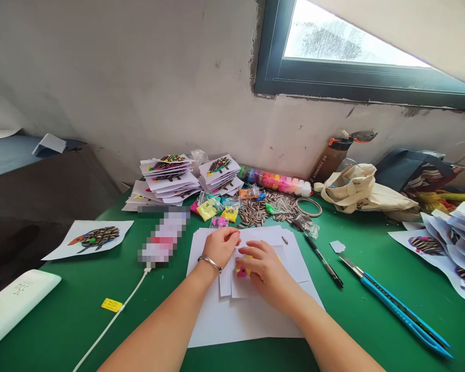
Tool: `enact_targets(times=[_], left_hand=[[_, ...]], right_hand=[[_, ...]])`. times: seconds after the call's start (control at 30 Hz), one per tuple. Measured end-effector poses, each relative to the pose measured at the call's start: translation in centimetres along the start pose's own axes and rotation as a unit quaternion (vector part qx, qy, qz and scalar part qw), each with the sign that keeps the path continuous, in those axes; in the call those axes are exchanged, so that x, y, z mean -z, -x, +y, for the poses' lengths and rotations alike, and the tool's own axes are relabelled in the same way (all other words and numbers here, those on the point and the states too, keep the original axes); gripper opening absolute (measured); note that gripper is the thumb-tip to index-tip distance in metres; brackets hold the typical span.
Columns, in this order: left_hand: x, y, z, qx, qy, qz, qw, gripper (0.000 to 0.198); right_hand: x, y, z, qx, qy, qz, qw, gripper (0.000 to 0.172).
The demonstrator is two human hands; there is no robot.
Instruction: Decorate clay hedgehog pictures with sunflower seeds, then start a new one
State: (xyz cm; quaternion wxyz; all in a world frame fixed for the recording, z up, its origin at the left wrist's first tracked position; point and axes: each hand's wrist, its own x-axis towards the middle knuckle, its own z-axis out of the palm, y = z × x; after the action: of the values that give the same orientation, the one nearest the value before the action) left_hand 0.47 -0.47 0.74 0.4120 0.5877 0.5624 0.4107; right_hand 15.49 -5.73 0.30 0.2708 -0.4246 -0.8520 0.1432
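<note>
My left hand (221, 247), with a metal bangle at its wrist, hovers over the white paper stack (213, 325) with its fingertips pinched together. Whatever is between those fingertips is hidden or too small to name. Beside it, my right hand (265, 271) spreads its slightly bent fingers over a small white card (238, 293). Partly covered by these fingers, a pink and yellow clay shape (242, 272) lies on the card. A narrow white paper piece (225, 285) rests along the card's left side. One sunflower seed (284, 240) is on the paper at the upper right.
Behind the paper are bagged clay (208, 209), a seed pile (251, 211), a tape roll (309, 207) and stacked seed-picture cards (170, 181). A pen (325, 263) and blue utility knife (399, 305) lie right; a white cable (112, 318) and power bank (19, 307) left.
</note>
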Motion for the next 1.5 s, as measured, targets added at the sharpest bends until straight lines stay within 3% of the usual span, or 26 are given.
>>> enact_targets(times=[0.13,0.3,0.4,0.63,0.87,1.0,1.23,1.5], left_hand=[[0.1,-0.1,0.0,-0.006,-0.017,-0.003,1.0,0.017],[0.1,-0.2,-0.4,-0.019,-0.048,-0.01,0.999,0.018],[-0.1,-0.1,-0.6,-0.038,-0.082,-0.013,0.996,0.018],[-0.4,0.1,-1.0,-0.116,-0.162,-0.024,0.98,0.022],[-0.1,0.2,-1.2,-0.157,-0.205,-0.02,0.966,0.024],[0.0,0.0,-1.3,-0.159,-0.216,-0.02,0.963,0.025],[0.0,-0.1,-1.4,-0.148,-0.226,-0.024,0.962,0.025],[0.0,-0.2,-1.4,-0.132,-0.226,-0.028,0.965,0.024]], right_hand=[[0.9,0.2,2.2,-0.028,-0.029,0.076,0.996,0.052],[2.4,0.8,6.0,-0.207,-0.022,0.158,0.965,0.035],[2.5,1.1,7.5,-0.261,-0.017,0.169,0.95,0.032],[2.5,-0.1,7.1,-0.269,0.027,0.132,0.954,0.029],[1.9,-6.4,6.9,-0.233,0.111,0.063,0.964,0.025],[0.4,-8.2,7.5,-0.21,0.144,0.018,0.967,0.017],[0.2,-7.8,8.8,-0.182,0.139,0.015,0.973,0.023],[2.3,-5.5,10.1,-0.197,0.097,0.086,0.972,0.026]])
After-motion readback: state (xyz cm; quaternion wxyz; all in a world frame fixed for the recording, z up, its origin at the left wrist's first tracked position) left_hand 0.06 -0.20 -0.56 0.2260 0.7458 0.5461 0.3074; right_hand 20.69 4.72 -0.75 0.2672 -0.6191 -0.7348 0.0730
